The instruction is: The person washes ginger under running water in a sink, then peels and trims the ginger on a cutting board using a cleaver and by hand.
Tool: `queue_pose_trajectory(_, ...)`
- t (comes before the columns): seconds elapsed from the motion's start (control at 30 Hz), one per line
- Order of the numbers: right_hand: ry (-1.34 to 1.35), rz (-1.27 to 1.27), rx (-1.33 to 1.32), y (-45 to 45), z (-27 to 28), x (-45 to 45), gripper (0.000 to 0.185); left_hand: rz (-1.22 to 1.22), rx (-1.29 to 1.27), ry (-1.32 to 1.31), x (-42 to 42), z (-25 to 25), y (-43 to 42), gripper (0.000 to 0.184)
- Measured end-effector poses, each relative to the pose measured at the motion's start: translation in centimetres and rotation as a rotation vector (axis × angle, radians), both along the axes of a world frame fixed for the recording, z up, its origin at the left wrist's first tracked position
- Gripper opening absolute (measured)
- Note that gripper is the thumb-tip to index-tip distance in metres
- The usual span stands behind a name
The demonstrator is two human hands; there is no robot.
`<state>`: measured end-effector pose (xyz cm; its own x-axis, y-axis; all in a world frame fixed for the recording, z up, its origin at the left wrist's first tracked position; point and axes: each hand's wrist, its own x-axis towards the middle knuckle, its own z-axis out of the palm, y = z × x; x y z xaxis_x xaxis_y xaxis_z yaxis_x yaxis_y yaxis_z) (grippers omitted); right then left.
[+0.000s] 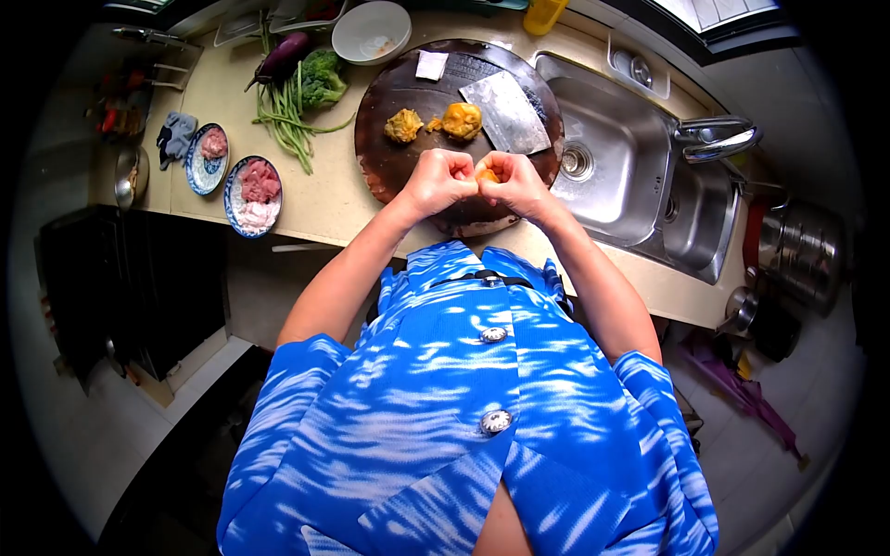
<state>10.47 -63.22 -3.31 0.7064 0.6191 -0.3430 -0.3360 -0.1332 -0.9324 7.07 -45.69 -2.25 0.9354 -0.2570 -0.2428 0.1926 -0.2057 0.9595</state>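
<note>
My left hand point(439, 183) and my right hand point(515, 185) meet over the near side of a round dark chopping board point(389, 171). Both are closed, fingertips pinched together. A small orange-yellow piece point(488, 175) shows between the fingers of my right hand; whether my left fingers grip it too is hard to see. Just beyond my hands lie two lumps of wrinkled yellow-brown food, one at left point(403, 126) and a larger lump point(462, 121) at right, with crumbs between them. A cleaver's wide blade point(505, 113) rests flat behind my right hand. A small white square point(431, 65) lies at the board's far side.
Left of the board are green beans point(289, 125), broccoli point(322, 80) and an eggplant point(282, 57). Two patterned dishes of raw meat, one nearer point(232, 206) and one farther point(193, 171), stand by the counter's edge. A white bowl point(371, 32) sits behind; a steel sink point(612, 139) is at right.
</note>
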Motion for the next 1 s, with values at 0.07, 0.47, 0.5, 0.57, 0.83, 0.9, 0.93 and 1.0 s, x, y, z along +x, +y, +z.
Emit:
queue_pose_trajectory(0.07,-0.220,-0.027,-0.112,0.2,-0.5,-0.3,0.019,-0.003,0.067,-0.059,0.0,0.3,0.0,0.009)
queue_pose_trajectory(0.47,0.135,-0.237,0.207,0.4,0.4,-2.1,0.021,0.032,-0.077,0.067,-0.3,-0.1,0.2,0.007)
queue_pose_trajectory(0.5,0.165,-0.253,0.267,0.4,0.5,-2.1,0.023,0.026,-0.116,0.097,-0.2,0.2,0.3,0.007)
queue_pose_trajectory(0.57,0.189,-0.262,0.287,0.3,0.8,-2.1,0.025,0.021,-0.155,0.126,-0.2,0.6,0.2,0.006)
queue_pose_trajectory(0.83,0.109,-0.142,0.125,-1.1,-0.7,-0.7,0.025,0.209,-0.222,0.239,0.0,1.0,0.2,0.015)
queue_pose_trajectory(0.9,-0.172,-0.094,-0.019,-1.0,-1.2,-0.6,0.026,0.136,-0.139,0.004,0.1,-0.6,0.3,0.016)
queue_pose_trajectory(0.93,-0.174,-0.090,-0.017,-0.8,-1.2,-0.6,0.026,0.082,-0.124,0.011,0.1,-0.5,0.2,0.015)
queue_pose_trajectory(1.0,-0.329,-0.080,-0.050,-0.4,-0.5,-0.7,0.026,0.030,-0.108,0.020,0.0,-0.5,0.1,0.015)
